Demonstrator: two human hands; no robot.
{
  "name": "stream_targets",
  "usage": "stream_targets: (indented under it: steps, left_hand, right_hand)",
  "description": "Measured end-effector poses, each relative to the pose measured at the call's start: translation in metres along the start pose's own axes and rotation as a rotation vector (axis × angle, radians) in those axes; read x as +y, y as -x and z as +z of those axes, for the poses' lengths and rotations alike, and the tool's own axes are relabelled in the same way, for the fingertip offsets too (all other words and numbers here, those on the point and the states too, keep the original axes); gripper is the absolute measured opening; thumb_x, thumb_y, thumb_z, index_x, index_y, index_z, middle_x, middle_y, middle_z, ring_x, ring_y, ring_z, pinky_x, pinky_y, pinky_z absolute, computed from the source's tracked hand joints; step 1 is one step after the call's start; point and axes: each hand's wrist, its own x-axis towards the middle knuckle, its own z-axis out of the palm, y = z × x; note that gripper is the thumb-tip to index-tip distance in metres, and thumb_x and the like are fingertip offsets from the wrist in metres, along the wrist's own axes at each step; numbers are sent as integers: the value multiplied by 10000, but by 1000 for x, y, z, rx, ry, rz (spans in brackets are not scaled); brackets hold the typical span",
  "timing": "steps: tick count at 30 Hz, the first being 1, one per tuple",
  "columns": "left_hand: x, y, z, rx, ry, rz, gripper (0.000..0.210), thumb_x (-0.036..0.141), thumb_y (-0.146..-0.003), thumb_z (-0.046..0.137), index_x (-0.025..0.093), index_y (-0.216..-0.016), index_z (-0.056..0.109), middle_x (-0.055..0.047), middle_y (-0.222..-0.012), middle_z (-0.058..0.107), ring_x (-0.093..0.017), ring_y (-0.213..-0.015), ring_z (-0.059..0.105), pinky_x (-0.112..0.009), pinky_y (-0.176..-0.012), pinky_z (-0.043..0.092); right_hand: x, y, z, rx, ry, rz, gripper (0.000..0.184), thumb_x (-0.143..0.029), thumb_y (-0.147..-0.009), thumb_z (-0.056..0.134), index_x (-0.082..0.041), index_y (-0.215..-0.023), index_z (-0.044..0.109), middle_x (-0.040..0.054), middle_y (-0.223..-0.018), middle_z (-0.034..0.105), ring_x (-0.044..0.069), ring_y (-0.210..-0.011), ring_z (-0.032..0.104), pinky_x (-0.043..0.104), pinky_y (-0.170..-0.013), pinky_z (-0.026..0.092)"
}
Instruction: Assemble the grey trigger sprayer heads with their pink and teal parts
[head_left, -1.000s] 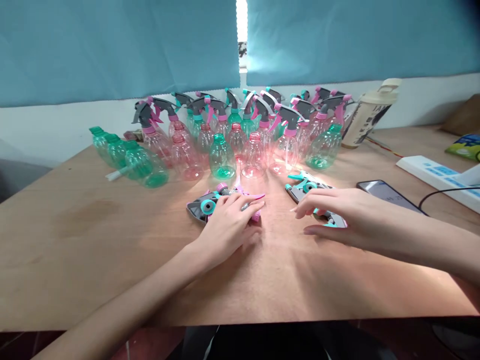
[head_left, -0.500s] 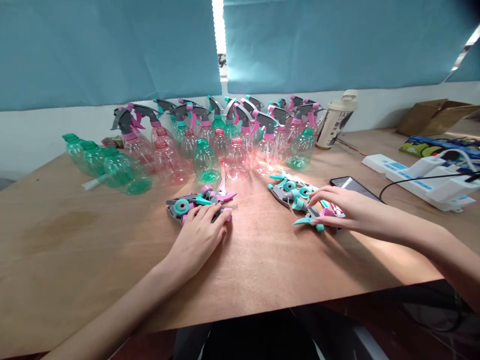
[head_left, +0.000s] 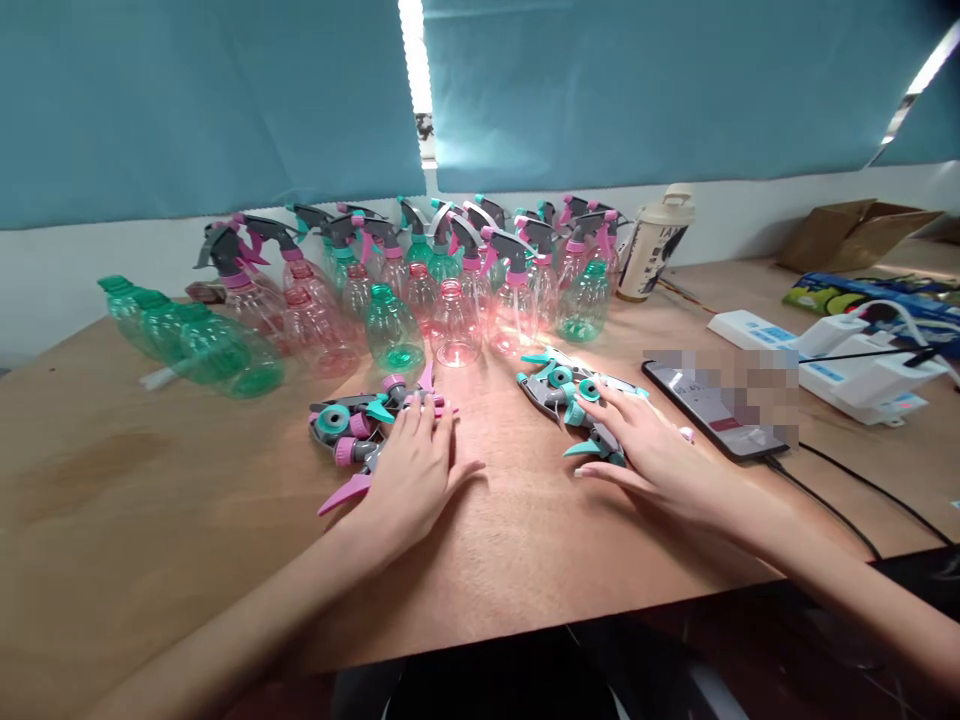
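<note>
My left hand [head_left: 416, 465] lies with fingers stretched out over a pile of grey, pink and teal spray heads [head_left: 334, 420]. Its thumb points right, apart from the other fingers. To the right, my right hand [head_left: 649, 450] rests, fingers spread, on a second pile of mostly teal and grey spray heads [head_left: 559, 385]. The parts beneath both palms are hidden. Behind the piles stand open bottles: a green one [head_left: 394, 335] and a pink one [head_left: 457, 330]. Several more bottles with spray heads fitted, such as a pink one [head_left: 516, 300], crowd the back.
Green bottles [head_left: 217, 345] lean together at the left. A cream drink cup [head_left: 654, 245] stands at the back right. Farther right are a phone [head_left: 686, 390] with a cable, a white power strip [head_left: 757, 335] with plugs, and a cardboard box [head_left: 855, 230].
My left hand has flattened, its thumb moving out, and a pink-trigger spray head now shows beside it. My right hand has lowered onto its pile, uncovering the phone. The view has shifted slightly.
</note>
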Motion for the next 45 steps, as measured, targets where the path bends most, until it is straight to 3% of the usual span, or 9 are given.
stream_targets:
  steps: [5,13,18,21,25,31,36,41,45]
  left_hand:
    - [8,11,3,-73,52,67,748,581,-906,406,12,-1393,383,-258,-1472,337,-345,-1394,282,-478,-1123,297]
    - [-2,-7,1,-43,-78,-67,712,541,-902,461,-11,-1350,437,-273,-1426,407,-396,-1367,317,-530,-1113,271]
    - [8,-35,-17,48,145,165,517,356,-894,564,-18,-1247,512,-292,-1317,498,-403,-1263,430,-558,-1024,342]
    - [22,-63,-20,34,226,290,301,235,-938,471,90,-1185,564,-168,-1251,574,-274,-1152,535,-422,-953,441]
    - [44,-97,-10,13,282,432,290,181,-897,517,141,-1179,573,-93,-1205,611,-208,-1144,533,-314,-965,430]
    - [59,-122,-2,-22,274,451,256,183,-862,528,130,-1100,602,-105,-1055,656,-251,-1051,562,-350,-892,438]
    - [49,-117,-15,-103,222,382,284,261,-843,575,134,-1097,580,-129,-1104,631,-309,-1101,511,-418,-855,430]
    - [38,-102,-33,-237,165,341,365,422,-775,664,160,-1027,641,-125,-1044,657,-344,-1037,541,-457,-846,419]
    - [42,-97,-28,-207,143,290,491,556,-836,552,130,-1068,632,-154,-1078,639,-360,-1065,519,-492,-894,369]
  right_hand:
    - [2,0,12,14,-2,-41,673,-588,-868,466,-200,-1411,379,194,-1467,373,365,-1362,327,587,-1060,304]
    - [-5,-8,17,-20,3,-25,682,-607,-880,422,-172,-1404,405,213,-1483,342,370,-1364,323,575,-1063,311]
    - [-6,-9,13,-36,-4,3,667,-607,-876,436,-197,-1403,408,188,-1494,332,363,-1369,320,565,-1062,320]
    - [-5,-7,13,-31,5,-15,665,-595,-876,449,-210,-1416,392,182,-1504,323,368,-1362,329,574,-1054,325]
    - [-4,-5,16,-29,8,-38,666,-567,-880,470,-208,-1432,370,180,-1503,330,370,-1349,349,589,-1047,325]
    - [-5,-6,14,-1,-13,-25,669,-562,-880,480,-174,-1417,387,201,-1440,408,356,-1319,389,567,-1045,345]
    - [-5,-6,10,40,-18,-7,634,-538,-883,490,-208,-1414,381,190,-1465,361,339,-1361,327,551,-1063,327]
    - [10,-13,3,51,-9,89,951,-696,-744,560,-175,-1477,253,232,-1540,162,420,-1410,160,609,-1075,250]
    - [29,-32,2,-50,-71,76,1213,-817,-593,576,-239,-1517,46,197,-1573,46,468,-1414,23,667,-1063,174]
